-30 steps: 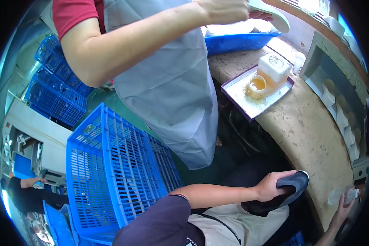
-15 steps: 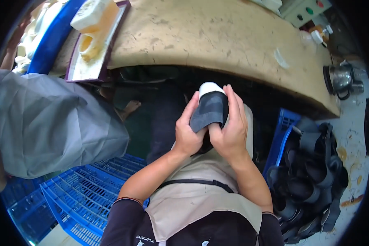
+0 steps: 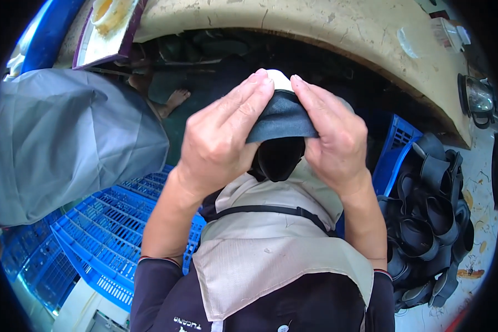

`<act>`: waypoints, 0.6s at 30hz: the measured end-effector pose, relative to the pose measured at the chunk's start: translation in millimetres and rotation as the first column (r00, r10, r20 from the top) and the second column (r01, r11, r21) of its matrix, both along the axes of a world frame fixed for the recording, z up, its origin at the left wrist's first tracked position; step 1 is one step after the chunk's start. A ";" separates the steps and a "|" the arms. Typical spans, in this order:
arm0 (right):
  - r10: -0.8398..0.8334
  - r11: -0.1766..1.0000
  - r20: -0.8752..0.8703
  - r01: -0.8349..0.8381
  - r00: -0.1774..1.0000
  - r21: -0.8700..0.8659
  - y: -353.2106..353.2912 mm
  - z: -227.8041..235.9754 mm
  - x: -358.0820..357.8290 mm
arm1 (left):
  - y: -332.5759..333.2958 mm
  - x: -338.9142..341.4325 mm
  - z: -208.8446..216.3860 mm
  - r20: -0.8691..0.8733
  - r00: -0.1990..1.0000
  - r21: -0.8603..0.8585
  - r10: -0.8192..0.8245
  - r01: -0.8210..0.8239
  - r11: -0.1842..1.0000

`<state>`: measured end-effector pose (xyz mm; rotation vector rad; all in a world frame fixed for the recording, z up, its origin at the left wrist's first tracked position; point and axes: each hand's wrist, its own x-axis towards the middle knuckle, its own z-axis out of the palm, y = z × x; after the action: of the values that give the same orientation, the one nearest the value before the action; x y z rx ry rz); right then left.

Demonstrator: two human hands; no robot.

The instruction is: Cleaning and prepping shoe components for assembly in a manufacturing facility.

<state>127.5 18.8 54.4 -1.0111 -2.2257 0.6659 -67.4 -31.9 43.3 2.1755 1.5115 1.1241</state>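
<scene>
Both hands are closed on a black shoe upper (image 3: 282, 117) in front of my lap. A white rounded piece (image 3: 281, 81), apparently the toe of a shoe last, shows at its far end. My left hand (image 3: 218, 135) grips the left side, fingers pointing up towards the white end. On the right side, my right hand (image 3: 336, 141) presses in the same way, with its fingertips beside the white piece. The upper's dark opening (image 3: 280, 159) faces me between the two wrists. Whatever fills the inside is too dark to make out.
A tan-covered workbench (image 3: 337, 25) curves across the far side, with a purple-edged tray (image 3: 108, 47) at its left. Grey cloth (image 3: 77, 144) and a blue crate (image 3: 102, 227) lie to my left. Several black uppers (image 3: 426, 221) are heaped at right by another blue crate (image 3: 395, 144).
My hands have come up closer to the camera with the shoe upper, and its opening now faces me. The bench has shifted upward in the picture.
</scene>
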 end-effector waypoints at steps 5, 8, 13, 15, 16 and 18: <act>-0.018 0.999 -0.052 0.017 0.998 -0.032 9.5 -22.7 -2.2 | 8.7 -6.3 -18.2 0.025 1.000 -0.068 -0.017 0.019 0.998; -0.053 0.984 -0.097 0.069 0.994 0.167 19.9 -57.3 6.9 | 23.1 -5.3 -38.4 0.027 0.998 -0.042 -0.050 0.051 0.998; -0.074 0.944 -0.133 0.112 0.988 0.311 9.2 -96.8 21.3 | 25.5 5.4 -78.8 0.058 0.997 0.012 -0.059 0.058 0.998; -0.056 0.948 -0.125 0.092 0.990 0.304 4.9 -97.9 26.4 | 22.2 12.1 -87.8 0.089 0.996 0.081 -0.029 0.022 0.996; -0.066 0.950 -0.120 0.099 0.991 0.296 3.0 -97.2 29.1 | 21.3 19.2 -90.7 0.094 0.995 0.072 -0.036 0.029 0.997; -0.146 0.952 -0.170 0.185 0.975 0.242 -3.6 -92.0 29.7 | 18.4 39.6 -92.6 0.273 0.962 0.081 0.031 -0.055 0.995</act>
<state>157.2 15.3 -37.7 -0.9687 -2.0072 0.3550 -27.8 -13.5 -49.3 1.9510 1.4184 1.4613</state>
